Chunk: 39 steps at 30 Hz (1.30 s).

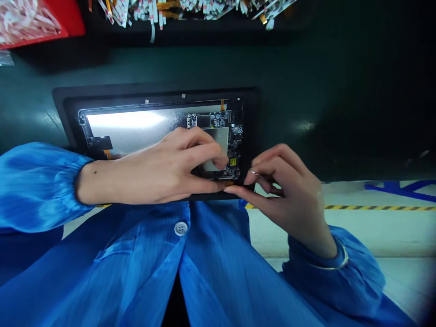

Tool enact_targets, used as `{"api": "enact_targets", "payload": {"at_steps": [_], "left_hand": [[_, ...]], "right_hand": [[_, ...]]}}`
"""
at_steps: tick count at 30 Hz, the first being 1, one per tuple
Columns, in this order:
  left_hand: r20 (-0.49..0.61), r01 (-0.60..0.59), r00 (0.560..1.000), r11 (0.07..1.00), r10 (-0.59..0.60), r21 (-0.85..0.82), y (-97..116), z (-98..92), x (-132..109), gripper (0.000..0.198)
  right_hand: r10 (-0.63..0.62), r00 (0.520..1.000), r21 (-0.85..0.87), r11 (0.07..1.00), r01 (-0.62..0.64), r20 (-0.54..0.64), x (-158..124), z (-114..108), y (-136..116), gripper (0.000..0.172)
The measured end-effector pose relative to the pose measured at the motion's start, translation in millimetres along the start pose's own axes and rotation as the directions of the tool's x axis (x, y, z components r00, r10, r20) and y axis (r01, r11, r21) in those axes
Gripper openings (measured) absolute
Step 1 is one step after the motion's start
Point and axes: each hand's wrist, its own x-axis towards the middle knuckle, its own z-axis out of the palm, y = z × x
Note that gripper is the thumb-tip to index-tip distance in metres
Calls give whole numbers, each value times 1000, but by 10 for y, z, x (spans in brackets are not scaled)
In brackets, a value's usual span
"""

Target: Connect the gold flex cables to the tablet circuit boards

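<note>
An opened tablet (136, 125) lies in a black tray (61, 102) on the dark green bench, its silver back panel and small circuit board (235, 131) exposed. My left hand (163, 170) rests on the tablet with its fingers curled, fingertips pressing on the board's lower part. My right hand (282, 186) is at the tray's near right corner, thumb and forefinger pinched together right beside the board's lower edge. What they pinch is too small to make out. Both arms wear blue sleeves.
A red bin (64, 18) holding white strips stands at the far left. A heap of flat cable strips (190, 9) lies along the back. The bench edge runs just below the tray; beyond it, floor with a yellow-black line (374, 207).
</note>
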Motion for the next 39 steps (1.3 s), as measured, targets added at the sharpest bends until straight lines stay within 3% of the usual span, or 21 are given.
{"api": "enact_targets", "payload": {"at_steps": [4,8,13,18,22,33,39], "left_hand": [[-25,48,999,999,-47,24,19,19,-10,15],[37,-18,999,998,20,-55,-3,-92,1,24],[1,-37,999,996,38,-83,-10,-156,27,22],[-9,-36,999,997,35,-72,4,-125,26,22],[7,-19,1000,997,19,-69,0,-118,18,22],[13,-53,998,999,53,7,-12,-77,37,22],[-17,-44,999,999,44,-20,-6,-94,42,22]], "right_hand": [[51,999,102,993,-52,6,1,-3,49,25],[16,1000,139,990,-18,10,2,-4,49,22],[-136,990,-108,985,133,-24,-35,25,21,10],[-428,904,-413,822,392,7,-13,-7,-58,7],[-489,870,-460,761,457,57,41,-38,-102,6],[-271,955,-394,870,295,116,-17,11,-162,9],[-157,982,-199,964,174,102,-40,4,-105,11]]}}
